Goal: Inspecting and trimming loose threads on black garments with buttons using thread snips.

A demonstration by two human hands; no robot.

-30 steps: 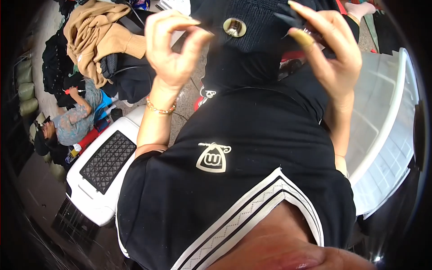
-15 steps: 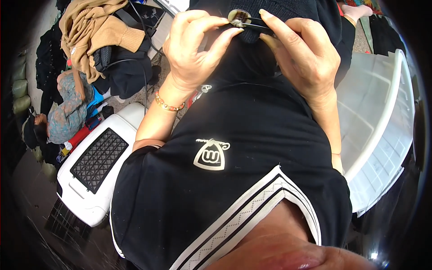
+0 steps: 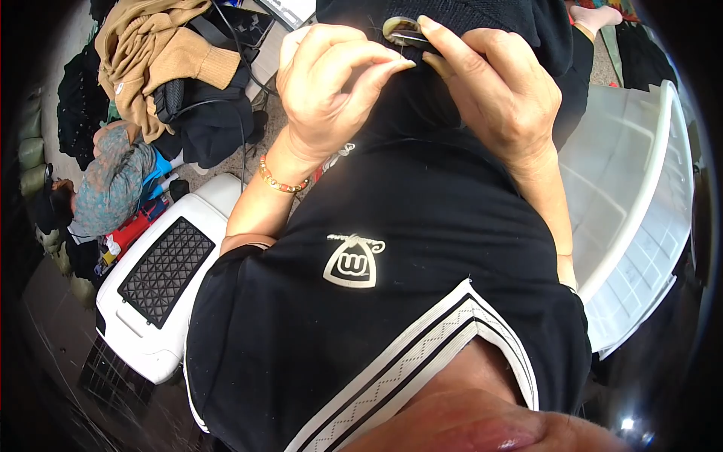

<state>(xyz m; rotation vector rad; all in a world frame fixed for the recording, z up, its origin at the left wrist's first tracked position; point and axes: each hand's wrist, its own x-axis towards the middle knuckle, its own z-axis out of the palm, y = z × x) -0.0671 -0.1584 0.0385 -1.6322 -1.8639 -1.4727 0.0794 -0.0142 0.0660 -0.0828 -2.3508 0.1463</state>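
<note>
My right hand is closed on a slim metal two-pronged tool that looks like tweezers. Its tip reaches inside a round, cream-and-brown button-like piece, which lies against black knitted cloth over my lap. Just below that piece, my left hand pinches thumb and forefinger together. A faint thread-like line runs up from the pinch, too fine to name for certain. The fingertips of my left hand stand a little apart from the round piece.
On the left are a tan knitted garment, dark clothes and a black cable. A white case with a black mesh panel stands beside my left arm. Another person in a patterned top is at far left. A translucent plastic bin stands at right.
My left fingers have let go of the round piece's edge and moved slightly down and right. The piece has tilted, and the tool's tip has shifted left, into it.
</note>
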